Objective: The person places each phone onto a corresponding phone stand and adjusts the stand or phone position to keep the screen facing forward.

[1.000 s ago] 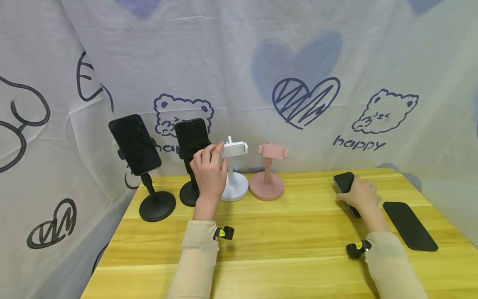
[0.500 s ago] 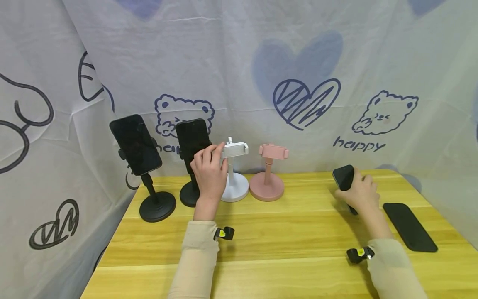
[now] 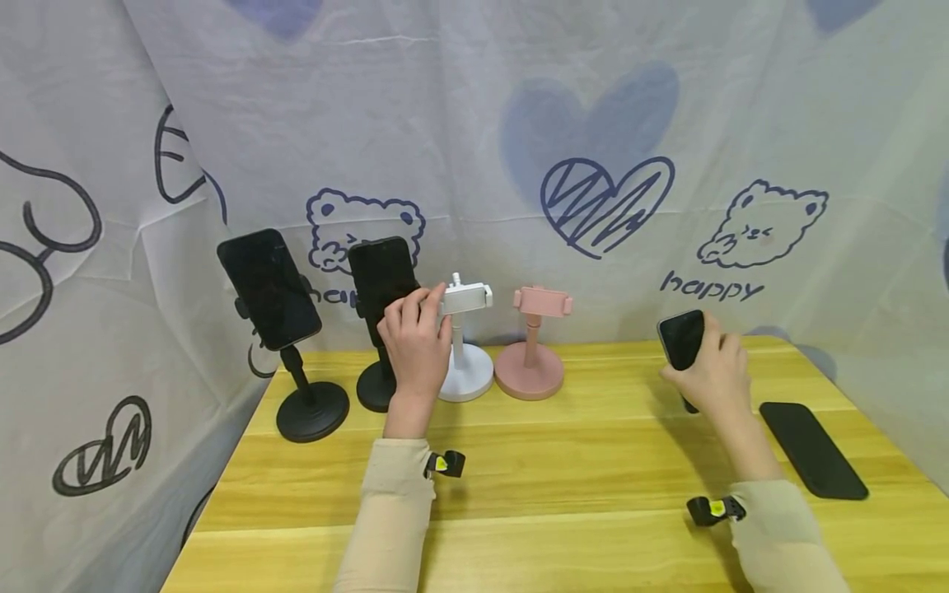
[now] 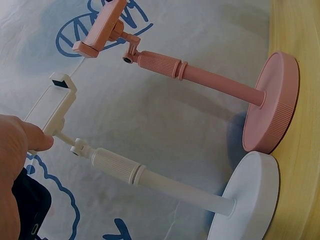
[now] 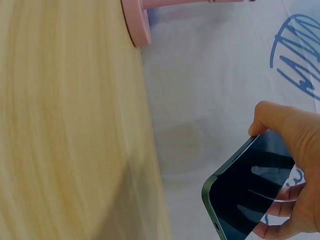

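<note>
The right hand (image 3: 717,375) grips a dark smartphone (image 5: 250,187) by its long edges, thumb on one side and fingers on the other. It is held tilted above the right part of the table, screen visible. My left hand (image 3: 418,338) is at the left end of the white phone stand (image 3: 465,298), a thumb or finger (image 4: 41,140) against the end of its clamp. The white stand stands upright and its clamp holds no phone. Beside it is a pink phone stand (image 3: 543,301), its clamp also without a phone.
Two black stands to the left carry phones: one phone (image 3: 270,288) at far left, another phone (image 3: 381,276) partly behind the left hand. A further black phone (image 3: 813,449) lies flat at the right of the wooden table (image 3: 563,494). A printed cloth (image 3: 482,123) hangs behind.
My right hand has lifted the smartphone from the table and tilted its top end upward. The left hand has stayed at the white stand's clamp.
</note>
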The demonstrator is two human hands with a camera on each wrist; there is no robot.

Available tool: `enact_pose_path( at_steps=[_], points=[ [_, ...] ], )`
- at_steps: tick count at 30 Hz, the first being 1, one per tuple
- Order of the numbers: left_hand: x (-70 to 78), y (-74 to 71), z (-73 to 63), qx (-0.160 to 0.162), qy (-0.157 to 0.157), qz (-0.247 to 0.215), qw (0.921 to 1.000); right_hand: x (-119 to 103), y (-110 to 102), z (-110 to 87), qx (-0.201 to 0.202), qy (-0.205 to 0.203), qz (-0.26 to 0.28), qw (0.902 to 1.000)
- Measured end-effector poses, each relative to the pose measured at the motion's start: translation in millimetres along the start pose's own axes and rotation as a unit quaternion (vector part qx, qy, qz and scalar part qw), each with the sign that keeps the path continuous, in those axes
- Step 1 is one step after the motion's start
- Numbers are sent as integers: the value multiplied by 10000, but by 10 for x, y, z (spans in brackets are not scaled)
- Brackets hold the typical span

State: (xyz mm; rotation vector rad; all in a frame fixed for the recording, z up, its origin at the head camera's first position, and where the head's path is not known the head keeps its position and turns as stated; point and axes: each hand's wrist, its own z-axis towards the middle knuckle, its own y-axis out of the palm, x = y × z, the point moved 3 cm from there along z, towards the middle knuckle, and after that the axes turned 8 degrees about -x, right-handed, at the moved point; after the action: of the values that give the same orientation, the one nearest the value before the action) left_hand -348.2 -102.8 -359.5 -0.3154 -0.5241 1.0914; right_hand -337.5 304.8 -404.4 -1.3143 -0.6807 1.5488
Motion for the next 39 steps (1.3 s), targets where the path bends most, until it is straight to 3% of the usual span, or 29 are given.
enact_pose_path(
  at_steps=[7,22,31,39],
  points=[
    [4,-2,-5,-20,-8,1,10000,-116,-75,-47,422,-352,-1,9985],
    [-2,5,-13,-45,-31,-20,10000,-366,-209,-147,720,-654,129,9952],
    [-3,9,-2,-34,-8,-42,10000,-572,-315,-245,1320,-1203,166,9838],
    [-9,9,-13,-75,-49,-77,9999,-729,-379,-316,1405,-1517,205,9782]
  ],
)
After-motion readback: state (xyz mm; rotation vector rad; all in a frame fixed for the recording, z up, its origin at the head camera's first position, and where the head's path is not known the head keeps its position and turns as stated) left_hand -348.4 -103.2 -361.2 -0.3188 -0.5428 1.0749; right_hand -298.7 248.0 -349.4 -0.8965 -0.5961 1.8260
